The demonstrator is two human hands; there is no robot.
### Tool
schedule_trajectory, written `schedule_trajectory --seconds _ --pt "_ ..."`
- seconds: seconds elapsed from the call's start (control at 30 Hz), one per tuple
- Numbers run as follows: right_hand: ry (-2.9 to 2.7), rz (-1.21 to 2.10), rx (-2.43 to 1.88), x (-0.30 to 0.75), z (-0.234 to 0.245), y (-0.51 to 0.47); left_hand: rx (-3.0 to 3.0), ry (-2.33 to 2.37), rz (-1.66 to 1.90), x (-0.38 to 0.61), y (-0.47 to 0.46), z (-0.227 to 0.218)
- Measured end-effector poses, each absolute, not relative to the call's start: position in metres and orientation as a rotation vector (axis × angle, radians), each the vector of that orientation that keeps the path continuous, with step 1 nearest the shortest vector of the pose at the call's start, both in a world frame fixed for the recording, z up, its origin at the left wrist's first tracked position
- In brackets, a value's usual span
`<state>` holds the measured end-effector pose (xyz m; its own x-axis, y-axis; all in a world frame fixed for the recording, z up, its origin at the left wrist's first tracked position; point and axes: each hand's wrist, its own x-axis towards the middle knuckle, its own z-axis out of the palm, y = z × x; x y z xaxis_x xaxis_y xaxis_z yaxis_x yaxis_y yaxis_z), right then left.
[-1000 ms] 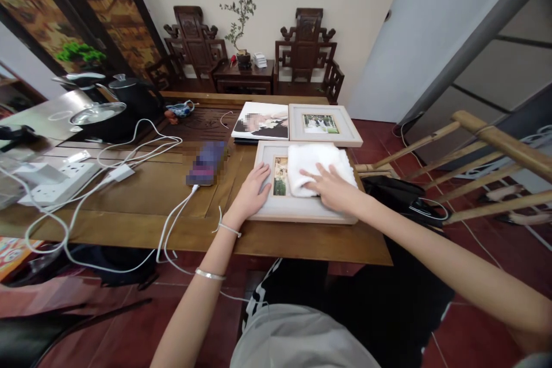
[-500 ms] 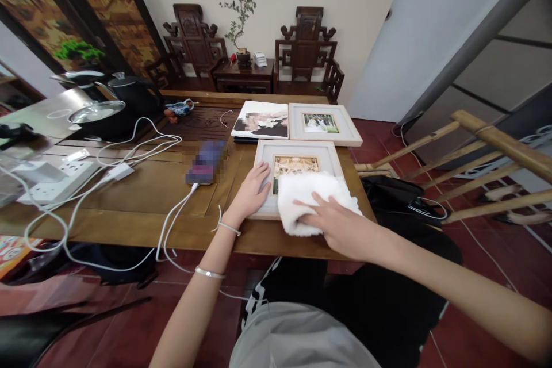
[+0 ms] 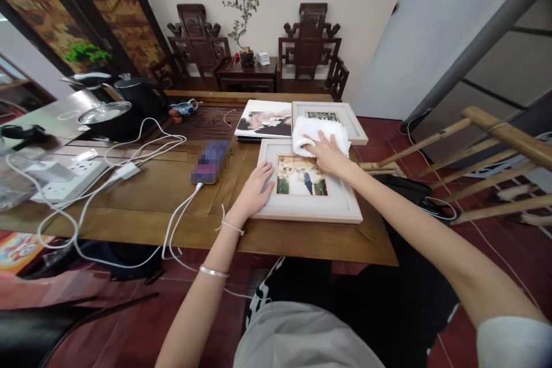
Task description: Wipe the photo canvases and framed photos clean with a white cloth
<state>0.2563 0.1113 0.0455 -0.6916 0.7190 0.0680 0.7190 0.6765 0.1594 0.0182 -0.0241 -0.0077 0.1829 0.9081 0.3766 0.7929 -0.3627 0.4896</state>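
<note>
A white-framed photo (image 3: 340, 207) lies flat at the near right of the wooden table (image 3: 164, 195). My left hand (image 3: 255, 188) rests flat on its left border, fingers spread. My right hand (image 3: 328, 152) presses a folded white cloth (image 3: 319, 130) with flat fingers at the frame's far edge, where the cloth overlaps a second white-framed photo (image 3: 351, 121) behind it. A frameless photo print (image 3: 265, 119) lies to the left of that second frame.
A phone (image 3: 210, 161) on a white cable lies left of the frame. Power strips (image 3: 69, 178), cables, a black kettle (image 3: 138, 98) and a pot with a lid (image 3: 103, 115) fill the table's left. A bamboo chair (image 3: 483, 149) stands to the right, carved chairs by the far wall.
My right hand slid the cloth toward me over the near frame, then away to its far edge, uncovering the picture. My left hand stayed on the frame's left border.
</note>
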Motion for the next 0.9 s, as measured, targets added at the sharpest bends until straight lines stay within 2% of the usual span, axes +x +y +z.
schedule_trajectory --seconds 0.17,0.4,0.53,0.73,0.9 --pt "2.844 0.162 1.019 0.267 0.05 0.057 2.271 1.661 0.923 0.019 -0.024 -0.007" --pt "2.727 -0.39 0.848 0.288 0.102 -0.049 2.277 1.676 0.909 0.021 -0.023 -0.006" --pt "2.707 -0.572 0.752 0.286 0.117 -0.073 2.275 1.672 0.919 0.02 -0.023 -0.007" --pt "2.851 -0.463 0.82 0.267 0.078 -0.047 2.272 1.661 0.915 0.019 -0.023 -0.008" --pt "2.915 -0.12 1.076 0.253 0.055 0.022 2.267 1.67 0.909 0.02 -0.024 -0.006"
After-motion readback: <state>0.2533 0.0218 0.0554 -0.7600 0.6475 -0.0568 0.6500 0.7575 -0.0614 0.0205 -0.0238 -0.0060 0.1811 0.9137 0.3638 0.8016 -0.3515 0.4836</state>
